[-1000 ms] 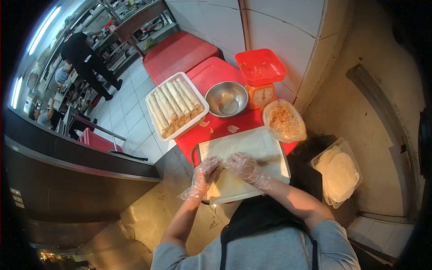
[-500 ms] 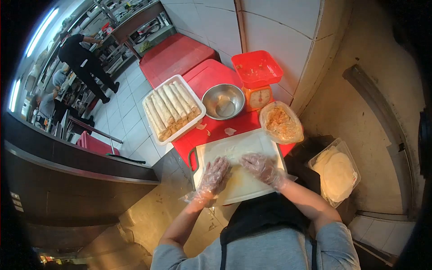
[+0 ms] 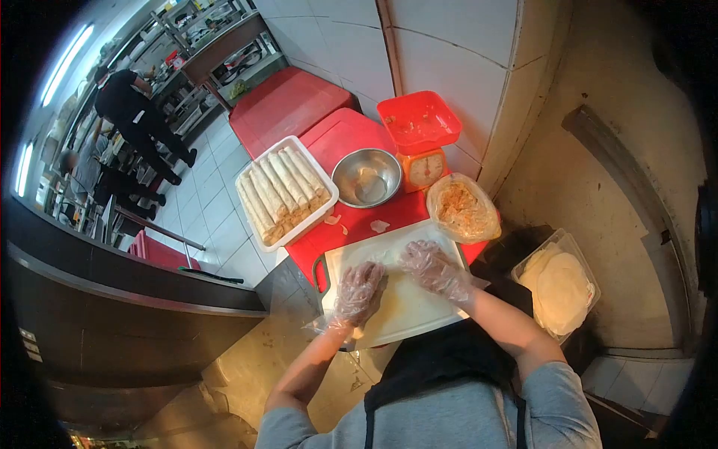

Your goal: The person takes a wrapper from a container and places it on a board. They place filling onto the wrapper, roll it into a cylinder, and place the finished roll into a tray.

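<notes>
Two splayed, empty hands, left hand [image 3: 359, 293] and right hand [image 3: 432, 269], flat on board [image 3: 407, 308]; tray [image 3: 303, 224] full of wraps [image 3: 280, 187].

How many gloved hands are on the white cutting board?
2. The left hand rests on the left part of the white cutting board; the right hand rests nearer its far right edge. None seems hidden.

A single head-worn, wide-angle camera looks steeply down and forward from above the person's chest. The white board [image 3: 407, 303] sits near, at centre. The tiled wall [image 3: 449, 52] is far right and the kitchen aisle [image 3: 213, 206] far left.
</notes>
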Available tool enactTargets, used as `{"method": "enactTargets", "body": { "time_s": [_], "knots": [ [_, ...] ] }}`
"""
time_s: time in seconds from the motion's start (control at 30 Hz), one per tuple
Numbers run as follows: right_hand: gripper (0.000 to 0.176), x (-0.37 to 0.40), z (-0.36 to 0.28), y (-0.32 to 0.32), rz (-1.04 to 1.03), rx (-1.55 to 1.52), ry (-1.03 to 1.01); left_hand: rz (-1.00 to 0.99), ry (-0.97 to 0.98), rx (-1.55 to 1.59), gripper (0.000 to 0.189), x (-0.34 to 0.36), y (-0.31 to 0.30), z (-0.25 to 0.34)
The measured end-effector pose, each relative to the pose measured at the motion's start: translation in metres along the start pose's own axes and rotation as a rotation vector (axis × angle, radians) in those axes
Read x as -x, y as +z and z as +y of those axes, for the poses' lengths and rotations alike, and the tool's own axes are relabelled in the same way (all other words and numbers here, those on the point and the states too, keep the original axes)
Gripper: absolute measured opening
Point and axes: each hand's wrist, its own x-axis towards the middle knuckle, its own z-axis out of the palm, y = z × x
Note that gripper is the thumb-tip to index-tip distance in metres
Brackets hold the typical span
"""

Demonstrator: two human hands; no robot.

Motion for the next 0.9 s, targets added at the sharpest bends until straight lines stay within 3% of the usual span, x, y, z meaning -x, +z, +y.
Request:
{"method": "enactTargets", "body": {
  "time_s": [0.13, 0.2, 0.33, 0.4, 0.53, 0.67, 0.73, 0.77, 0.83, 0.9],
  "knots": [
    [0.027, 0.013, -0.009, 0.023, 0.306, -0.137, -0.042, -0.134, -0.040, 0.100, 0.044, 0.012, 0.023, -0.026],
    [0.024, 0.016, -0.001, 0.029, 0.235, -0.176, -0.027, -0.226, 0.037, 0.094, 0.049, 0.005, 0.019, -0.038],
    [0.023, -0.001, 0.025, 0.036, 0.029, -0.181, -0.056, -0.218, -0.030, -0.029, 0.045, -0.006, 0.009, -0.023],
    [0.023, -0.012, 0.034, 0.044, 0.024, -0.072, -0.101, -0.100, -0.004, -0.038, 0.045, -0.016, 0.006, -0.003],
    [0.027, -0.016, 0.029, 0.049, -0.002, 0.066, 0.017, -0.186, -0.020, 0.008, 0.047, -0.019, 0.030, -0.016],
    [0.027, -0.005, 0.018, 0.036, 0.339, -0.223, -0.116, -0.356, -0.167, 0.085, 0.050, -0.028, 0.030, -0.022],
    [0.027, -0.005, 0.023, 0.041, 0.276, -0.195, -0.077, -0.380, -0.315, 0.036, 0.052, -0.037, 0.029, 0.002],
    [0.026, -0.006, 0.029, 0.043, 0.247, -0.181, -0.062, -0.185, -0.130, -0.082, 0.055, -0.026, 0.049, 0.005],
    [0.026, -0.017, 0.039, 0.041, 0.186, -0.208, -0.098, -0.119, -0.116, -0.054, 0.051, -0.025, 0.065, 0.016],
    [0.029, -0.023, 0.045, 0.043, 0.125, -0.181, -0.128, -0.193, -0.162, -0.055, 0.051, -0.030, 0.067, 0.010]
  ]
}}
